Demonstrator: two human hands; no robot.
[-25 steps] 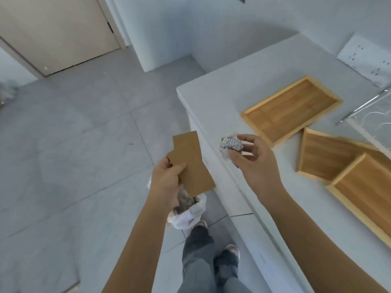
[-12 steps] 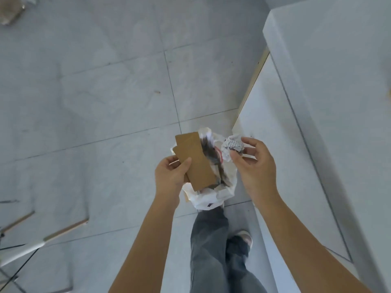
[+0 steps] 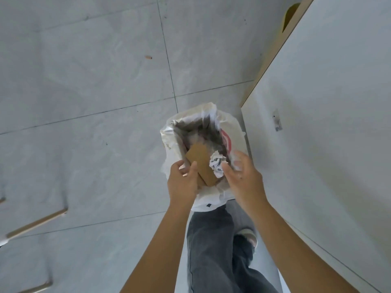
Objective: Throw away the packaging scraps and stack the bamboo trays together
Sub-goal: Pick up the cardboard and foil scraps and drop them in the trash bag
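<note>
A white plastic trash bag (image 3: 230,132) stands open on the floor, close against the white cabinet. My left hand (image 3: 183,182) is over its near rim, with the thumb pressed on brown cardboard pieces (image 3: 200,158) that tilt down into the bag. My right hand (image 3: 243,178) hovers over the bag's right side with its fingers spread and blurred. A crumpled wad of printed paper (image 3: 216,163) sits just left of my right thumb, over the bag's mouth. The bamboo trays are out of view.
The white cabinet side (image 3: 328,123) rises along the right, with a wood-coloured edge (image 3: 273,49) at its far end. Grey floor tiles (image 3: 95,92) fill the left. Thin metal legs (image 3: 36,223) cross the lower left. My legs and shoe (image 3: 246,237) are below the bag.
My view has dropped from the counter and trays to the floor. Both hands have moved down over the bag, the cardboard has tipped into it, and my right fingers have spread off the paper wad.
</note>
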